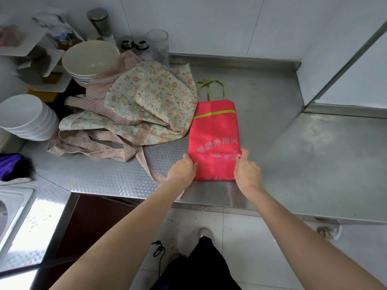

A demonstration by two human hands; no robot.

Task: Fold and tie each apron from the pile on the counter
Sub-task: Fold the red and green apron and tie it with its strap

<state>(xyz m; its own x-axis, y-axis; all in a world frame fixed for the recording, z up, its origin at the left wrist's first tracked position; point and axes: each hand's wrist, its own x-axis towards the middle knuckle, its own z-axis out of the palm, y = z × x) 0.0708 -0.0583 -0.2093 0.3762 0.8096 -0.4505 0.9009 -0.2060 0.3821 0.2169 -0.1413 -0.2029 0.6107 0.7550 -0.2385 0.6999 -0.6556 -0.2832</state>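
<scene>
A red apron [213, 130] with white lettering and a lime-green stripe lies on the steel counter [293, 155], folded into a narrow strip. Its near end is turned up over itself. My left hand [183, 168] pinches the left edge of that turned-up flap, and my right hand [247, 169] pinches its right edge. The apron's green straps [209, 86] trail past its far end. To the left lies a crumpled pile of floral and pink polka-dot aprons [144, 101], with long dotted ties [94, 145] spilling toward the counter's front.
Stacked bowls [90, 59] and stacked white plates [27, 116] stand at the left. Jars and a glass [158, 47] line the back wall. A sink [12, 208] sits at the lower left. A purple cloth [10, 166] lies by it. A white cabinet [345, 70] rises at right.
</scene>
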